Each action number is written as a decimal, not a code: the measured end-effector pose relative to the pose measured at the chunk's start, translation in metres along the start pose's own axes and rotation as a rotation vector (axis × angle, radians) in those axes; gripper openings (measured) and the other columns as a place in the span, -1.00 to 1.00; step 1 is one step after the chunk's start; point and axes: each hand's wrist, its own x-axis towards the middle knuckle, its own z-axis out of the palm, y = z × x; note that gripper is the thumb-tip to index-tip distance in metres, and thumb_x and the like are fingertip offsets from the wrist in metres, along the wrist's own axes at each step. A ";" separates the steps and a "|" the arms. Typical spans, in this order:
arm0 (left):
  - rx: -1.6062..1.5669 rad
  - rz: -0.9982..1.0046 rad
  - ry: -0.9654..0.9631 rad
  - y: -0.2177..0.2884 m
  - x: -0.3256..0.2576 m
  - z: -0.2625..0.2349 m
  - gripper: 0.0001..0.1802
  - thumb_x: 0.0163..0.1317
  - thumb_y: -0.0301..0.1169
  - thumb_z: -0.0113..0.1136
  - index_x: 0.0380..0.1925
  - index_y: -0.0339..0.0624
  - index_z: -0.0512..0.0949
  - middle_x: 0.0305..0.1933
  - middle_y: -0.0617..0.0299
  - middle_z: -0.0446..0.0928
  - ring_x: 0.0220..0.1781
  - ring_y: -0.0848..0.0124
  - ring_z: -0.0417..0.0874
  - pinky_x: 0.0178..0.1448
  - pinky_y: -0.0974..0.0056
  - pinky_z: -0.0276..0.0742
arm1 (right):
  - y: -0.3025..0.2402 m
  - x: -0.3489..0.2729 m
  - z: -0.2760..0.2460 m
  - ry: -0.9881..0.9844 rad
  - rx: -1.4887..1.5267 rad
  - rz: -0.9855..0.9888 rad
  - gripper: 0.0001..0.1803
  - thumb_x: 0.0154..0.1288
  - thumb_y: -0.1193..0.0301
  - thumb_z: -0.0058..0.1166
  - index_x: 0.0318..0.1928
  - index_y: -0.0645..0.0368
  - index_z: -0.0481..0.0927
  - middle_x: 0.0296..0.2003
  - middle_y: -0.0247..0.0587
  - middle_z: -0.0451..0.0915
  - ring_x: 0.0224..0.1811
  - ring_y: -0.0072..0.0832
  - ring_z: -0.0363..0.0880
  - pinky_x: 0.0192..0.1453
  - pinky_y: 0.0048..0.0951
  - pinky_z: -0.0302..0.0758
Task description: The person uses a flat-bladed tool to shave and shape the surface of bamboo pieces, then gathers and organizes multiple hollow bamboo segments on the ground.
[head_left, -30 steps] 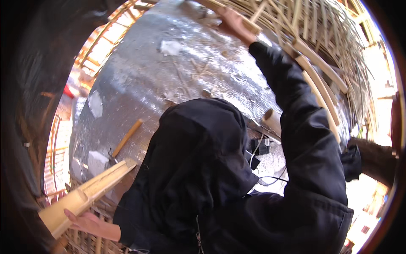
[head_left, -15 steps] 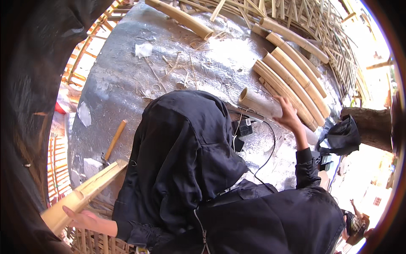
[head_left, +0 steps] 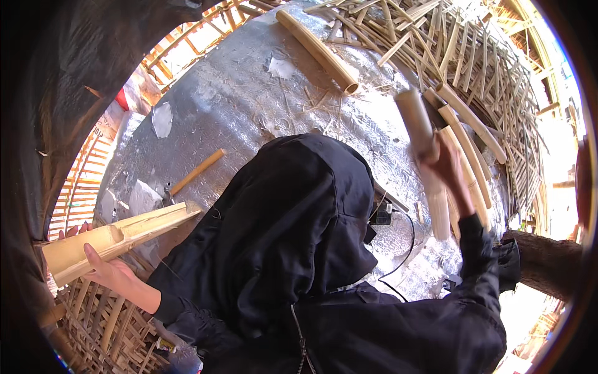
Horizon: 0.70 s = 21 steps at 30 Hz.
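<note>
Up swings the right hand (head_left: pixel 443 163): half a second ago its fingers were loosely spread at the tubes; now they're curled round the near end of a brown bamboo tube (head_left: pixel 414 118), blurred, so I can't make out how tight. Left hand (head_left: pixel 118 276) stays put, half open, cradling the broad end of a split bamboo length (head_left: pixel 99 246) at the lower left, thumb at the near edge, fingertips showing past the far one. I'd call both pieces light and stiff, with slick skin and cut edges that may splinter; I like a hold on the rounded wall, thumb off the rim. Just beyond the split piece, a wooden handle (head_left: pixel 198 170) lies on silvery sheeting (head_left: pixel 218 118). Further out: a row of tubes (head_left: pixel 467 165), a lone tube (head_left: pixel 317 53), heaped strips (head_left: pixel 436 37).
</note>
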 end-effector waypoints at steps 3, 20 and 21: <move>-0.026 -0.030 0.043 -0.014 -0.003 0.011 -0.27 0.39 -0.37 0.28 0.45 -0.30 0.18 0.24 -0.01 0.47 0.24 0.06 0.59 0.45 -0.01 0.49 | 0.023 0.129 0.016 0.138 0.162 -0.234 -0.17 0.00 0.11 0.49 0.29 0.10 0.50 -0.14 0.02 0.73 -0.11 -0.03 0.75 -0.08 0.01 0.63; 0.087 -0.122 0.219 -0.002 0.001 0.012 -0.34 0.41 -0.24 0.29 0.38 -0.32 0.30 0.31 -0.04 0.46 0.30 0.13 0.53 0.41 0.00 0.46 | -0.109 0.298 0.175 0.023 -0.052 -0.138 -0.36 0.16 0.28 0.33 0.28 -0.04 0.46 0.19 -0.03 0.41 0.35 -0.01 0.37 0.12 0.30 0.32; 0.107 -0.141 0.236 0.000 0.001 0.014 -0.34 0.42 -0.24 0.29 0.38 -0.31 0.30 0.31 -0.04 0.47 0.30 0.14 0.53 0.41 0.00 0.46 | -0.102 0.270 0.178 0.123 -0.038 -0.189 -0.42 0.20 0.37 0.27 0.27 -0.03 0.48 0.20 -0.04 0.43 0.32 -0.09 0.40 0.11 0.09 0.29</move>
